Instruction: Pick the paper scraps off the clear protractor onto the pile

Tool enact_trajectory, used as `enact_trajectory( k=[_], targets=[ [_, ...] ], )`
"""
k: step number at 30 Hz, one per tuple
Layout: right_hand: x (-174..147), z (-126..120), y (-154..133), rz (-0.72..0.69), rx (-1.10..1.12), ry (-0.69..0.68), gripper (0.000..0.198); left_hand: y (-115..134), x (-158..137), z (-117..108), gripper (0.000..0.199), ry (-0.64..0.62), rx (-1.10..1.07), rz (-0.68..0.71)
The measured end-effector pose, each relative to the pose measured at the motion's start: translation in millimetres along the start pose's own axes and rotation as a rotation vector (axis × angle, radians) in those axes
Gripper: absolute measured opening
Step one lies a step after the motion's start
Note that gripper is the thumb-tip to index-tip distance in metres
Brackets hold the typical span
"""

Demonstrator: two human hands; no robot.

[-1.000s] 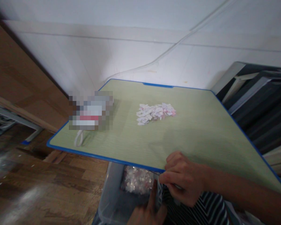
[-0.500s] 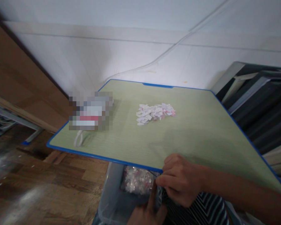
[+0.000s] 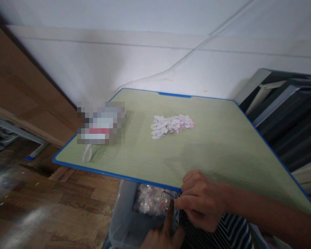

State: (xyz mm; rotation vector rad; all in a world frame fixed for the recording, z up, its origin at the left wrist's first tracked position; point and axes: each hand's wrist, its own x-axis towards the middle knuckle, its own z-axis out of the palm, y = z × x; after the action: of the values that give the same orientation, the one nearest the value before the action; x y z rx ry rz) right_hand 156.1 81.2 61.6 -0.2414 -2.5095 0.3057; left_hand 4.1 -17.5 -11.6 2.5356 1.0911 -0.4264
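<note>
Gripping a slim dark tool [image 3: 169,194] in the curled right hand [image 3: 200,200], just beside the near edge of the table [image 3: 230,135]; extending the left hand's [image 3: 162,238] index finger by a clear bin [image 3: 128,224], cannot tell whether holding anything; facing paper scraps [image 3: 172,125] heaped mid-table.

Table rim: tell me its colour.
The table rim is blue; it shows best in the head view.

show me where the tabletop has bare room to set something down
Widest bare patch: the tabletop between the white scraps and the blue edge on the right. A narrower one lies between scraps and pixelated item. Crowded: the near side, around the right hand, left hand and plastic bin.
</note>
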Motion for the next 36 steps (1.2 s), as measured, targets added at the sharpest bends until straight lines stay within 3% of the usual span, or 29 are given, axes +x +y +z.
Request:
enact_trajectory(
  k=[4, 8, 19, 24, 27, 31, 36],
  targets=[
    [-1.1, 0.1, 0.8, 0.033, -0.02, -0.037, 0.015, -0.5, 0.1, -0.2, 0.047, -0.035, 0.015, 0.004],
    [-1.5, -1.1, 2.1, 0.049, 0.003, -0.075, 0.016, -0.7, 0.6, -2.2, 0.038, -0.054, 0.013, 0.009],
    [2.6, -14.2, 6.1, 0.35, 0.127, 0.196, 0.007, -2.9, 0.2, -2.1, 0.03, -0.052, -0.048, 0.006],
    [1.6, -11.3, 5.1, 0.207, 0.127, 0.121, 0.013, -2.2, 0.8, -2.0, 0.033, -0.054, -0.048, 0.003],
    [1.0, -3.4, 0.7, 0.082, 0.013, 0.035, 0.015, -1.1, 1.3, -1.0, 0.033, -0.06, -0.052, 0.0],
    [-0.1, 2.9, -3.0, 0.023, -0.126, -0.129, 0.008, -0.7, 1.6, 0.8, 0.032, -0.046, -0.071, -0.005],
    [-1.6, 1.4, -0.9, -0.043, -0.042, -0.17, 0.01, -0.7, 0.4, 3.6, 0.032, -0.02, -0.04, -0.019]
  ],
)
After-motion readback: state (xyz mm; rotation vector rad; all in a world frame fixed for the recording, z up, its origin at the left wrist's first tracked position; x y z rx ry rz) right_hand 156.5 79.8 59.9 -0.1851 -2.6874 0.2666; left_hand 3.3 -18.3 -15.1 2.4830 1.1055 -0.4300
